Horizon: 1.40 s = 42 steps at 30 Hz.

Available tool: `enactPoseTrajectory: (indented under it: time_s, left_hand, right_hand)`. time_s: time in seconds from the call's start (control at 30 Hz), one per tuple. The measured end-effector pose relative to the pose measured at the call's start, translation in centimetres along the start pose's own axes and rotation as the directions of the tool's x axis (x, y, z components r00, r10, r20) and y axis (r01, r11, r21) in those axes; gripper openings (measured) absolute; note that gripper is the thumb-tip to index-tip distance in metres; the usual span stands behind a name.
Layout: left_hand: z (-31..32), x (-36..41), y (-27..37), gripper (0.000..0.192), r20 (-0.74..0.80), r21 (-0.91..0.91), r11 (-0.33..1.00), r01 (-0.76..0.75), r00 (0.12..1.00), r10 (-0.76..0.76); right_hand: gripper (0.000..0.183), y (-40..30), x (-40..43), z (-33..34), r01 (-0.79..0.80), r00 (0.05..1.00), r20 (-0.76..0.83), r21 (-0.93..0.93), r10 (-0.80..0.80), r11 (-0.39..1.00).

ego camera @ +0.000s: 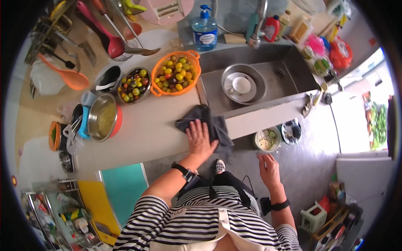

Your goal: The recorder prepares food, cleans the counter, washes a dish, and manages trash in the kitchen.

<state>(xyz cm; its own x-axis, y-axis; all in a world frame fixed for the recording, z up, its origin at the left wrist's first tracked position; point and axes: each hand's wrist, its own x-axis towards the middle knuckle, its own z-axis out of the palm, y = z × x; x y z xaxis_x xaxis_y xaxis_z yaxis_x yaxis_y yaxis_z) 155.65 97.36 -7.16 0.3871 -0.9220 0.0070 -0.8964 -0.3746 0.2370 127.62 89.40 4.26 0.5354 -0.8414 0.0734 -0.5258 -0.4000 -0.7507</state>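
My left hand (200,141) lies flat on a dark grey cloth (220,128), fingers stretched out, pressing it against the countertop. The crumpled cloth reaches the counter's front edge beside the sink, and part of it hangs over. My right hand (269,169) hovers away from the counter with loosely bent fingers and nothing visible in it. Beyond the cloth stands an orange plastic colander (197,67) of small yellow, red and dark tomatoes. Right of the cloth, the stainless-steel sink (276,91) contains a metal basin (263,86) with a plate (251,94) and a white bowl (241,85).
A metal bowl of tomatoes (135,86) and a steel bowl of yellowish liquid (106,120) stand left on the counter. Behind the sink's left end is a blue pump bottle (204,31). Two waste bins, one with food scraps (267,140) and one lined (291,131), stand below the counter.
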Motion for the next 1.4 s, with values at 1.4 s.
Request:
enactPoseTrajectory:
  time_s: [1.4]
  left_hand:
    - [-14.9, -6.0, -39.2, 0.04, 0.604, -0.512, -0.786, -0.347, 0.505, -0.616]
  right_hand:
    - [0.03, -8.0, 14.8, 21.2, 0.2, 0.973, 0.229, -0.78, -0.028, 0.593]
